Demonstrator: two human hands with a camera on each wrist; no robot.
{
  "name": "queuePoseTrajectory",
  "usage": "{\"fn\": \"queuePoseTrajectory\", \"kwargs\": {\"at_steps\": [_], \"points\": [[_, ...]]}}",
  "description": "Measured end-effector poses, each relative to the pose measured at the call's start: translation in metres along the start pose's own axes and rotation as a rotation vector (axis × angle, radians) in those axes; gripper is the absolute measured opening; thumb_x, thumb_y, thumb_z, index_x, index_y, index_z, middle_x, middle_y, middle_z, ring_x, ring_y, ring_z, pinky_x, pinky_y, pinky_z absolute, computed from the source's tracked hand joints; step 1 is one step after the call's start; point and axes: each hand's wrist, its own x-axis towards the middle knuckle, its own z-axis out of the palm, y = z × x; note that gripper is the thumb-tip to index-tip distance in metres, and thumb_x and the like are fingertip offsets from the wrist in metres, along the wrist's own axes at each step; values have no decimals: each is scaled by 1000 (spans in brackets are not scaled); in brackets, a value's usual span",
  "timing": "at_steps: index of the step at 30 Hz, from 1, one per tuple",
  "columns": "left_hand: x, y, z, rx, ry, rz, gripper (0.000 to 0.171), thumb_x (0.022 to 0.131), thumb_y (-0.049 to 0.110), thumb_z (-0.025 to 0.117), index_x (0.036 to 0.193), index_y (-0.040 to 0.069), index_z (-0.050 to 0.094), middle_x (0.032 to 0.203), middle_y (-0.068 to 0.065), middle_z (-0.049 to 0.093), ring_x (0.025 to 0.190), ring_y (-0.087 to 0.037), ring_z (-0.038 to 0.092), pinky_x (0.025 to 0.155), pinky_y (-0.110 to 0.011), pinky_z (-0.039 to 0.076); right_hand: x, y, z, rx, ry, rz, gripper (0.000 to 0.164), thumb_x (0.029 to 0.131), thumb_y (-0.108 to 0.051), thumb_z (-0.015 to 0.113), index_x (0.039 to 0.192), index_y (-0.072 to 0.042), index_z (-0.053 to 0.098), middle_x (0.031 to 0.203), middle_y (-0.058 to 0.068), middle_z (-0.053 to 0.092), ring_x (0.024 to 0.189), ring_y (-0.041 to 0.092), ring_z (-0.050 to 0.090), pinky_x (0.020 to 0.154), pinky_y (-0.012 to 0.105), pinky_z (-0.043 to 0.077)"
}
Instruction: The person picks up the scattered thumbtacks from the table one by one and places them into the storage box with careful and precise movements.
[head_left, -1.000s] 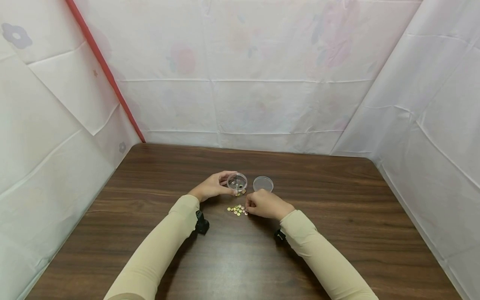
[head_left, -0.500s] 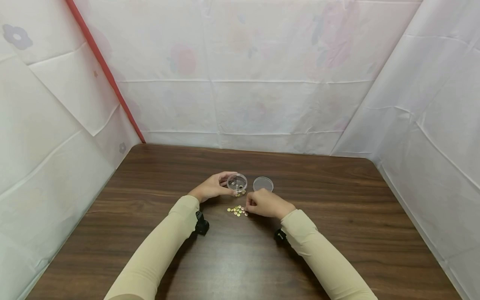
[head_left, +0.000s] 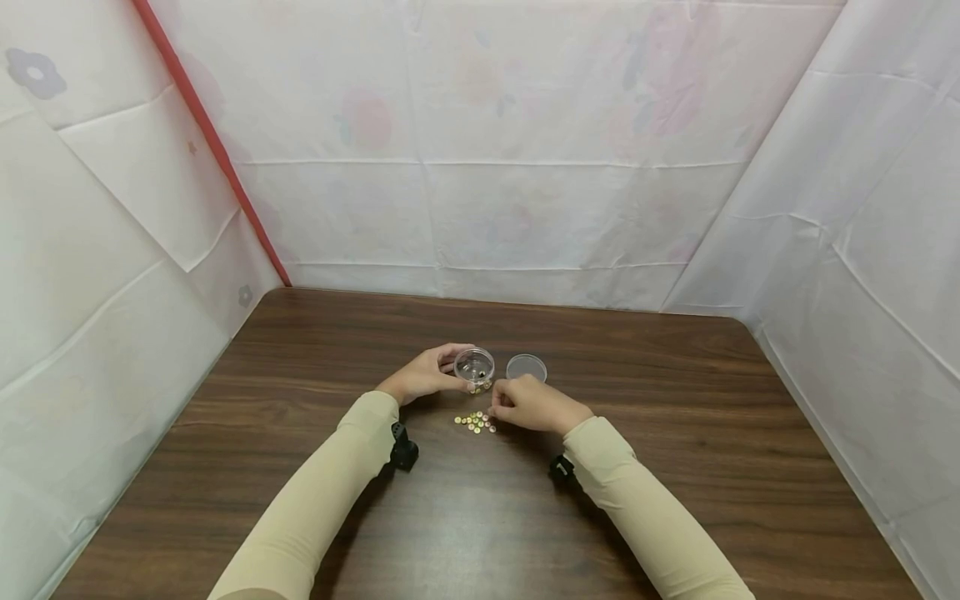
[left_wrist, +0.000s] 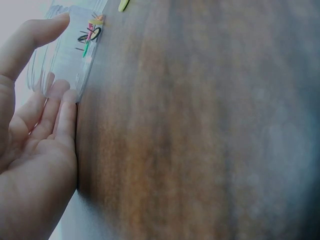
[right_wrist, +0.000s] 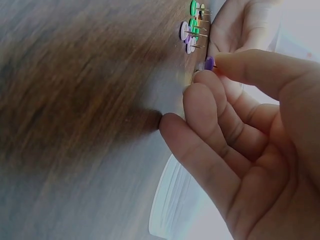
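Observation:
My left hand (head_left: 423,375) holds a clear round plastic box (left_wrist: 67,62) from its left side, thumb and fingers curled about the wall. Several thumbtacks lie on the floor of the box, seen through the wall in the left wrist view. In front of it, a small heap of coloured thumbtacks (head_left: 476,421) rests on the table, points up in the right wrist view. My right hand (head_left: 536,406) pinches one purple thumbtack (right_wrist: 209,63) between thumb and index finger, just beside the heap. Its other fingers are loosely curled near the tabletop.
The clear round lid (head_left: 527,365) lies on the wooden table (head_left: 637,367) just behind my right hand, to the right of the box. Pale curtains (head_left: 487,208) stand behind the table and along both sides.
My right hand's fingertips have shifted slightly up and left, off the right side of the thumbtack heap. My left hand and the box have stayed in place.

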Motion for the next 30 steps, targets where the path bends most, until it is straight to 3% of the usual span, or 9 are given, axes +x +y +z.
{"fn": "queuePoseTrajectory", "kwargs": {"at_steps": [5, 12, 21, 30], "points": [[0, 0, 0, -4, -1, -1, 79, 82, 7, 84, 151, 15, 46, 149, -11, 47, 144, -32, 34, 116, -45, 34, 2, 2, 0, 22, 17, 8, 13, 98, -15, 66, 86, -12, 63, 66, -10, 54, 55, 2, 44, 52, 21, 41], [0, 1, 0, -8, -11, -2, 79, 83, 7, 83, 152, 15, 45, 149, -10, 46, 145, -31, 32, 116, -44, 34, 7, 5, -2, 32, 130, 25, 7, 99, -16, 66, 93, -11, 65, 78, -7, 64, 65, 4, 55, 60, 23, 50], [-1, 1, 0, -10, -3, -10, 78, 83, 6, 83, 151, 15, 45, 148, -11, 46, 144, -31, 33, 116, -44, 34, 14, 7, -6, 17, 228, 48, 6, 97, -14, 68, 95, -8, 67, 80, -5, 67, 67, 5, 58, 60, 23, 51], [0, -1, 0, -17, -3, -13, 78, 83, 9, 84, 151, 17, 46, 148, -11, 47, 144, -32, 33, 116, -46, 34, 23, 11, -6, 23, 318, 112, 7, 99, -17, 66, 95, -12, 66, 74, -9, 64, 61, 4, 57, 56, 23, 50]]}}
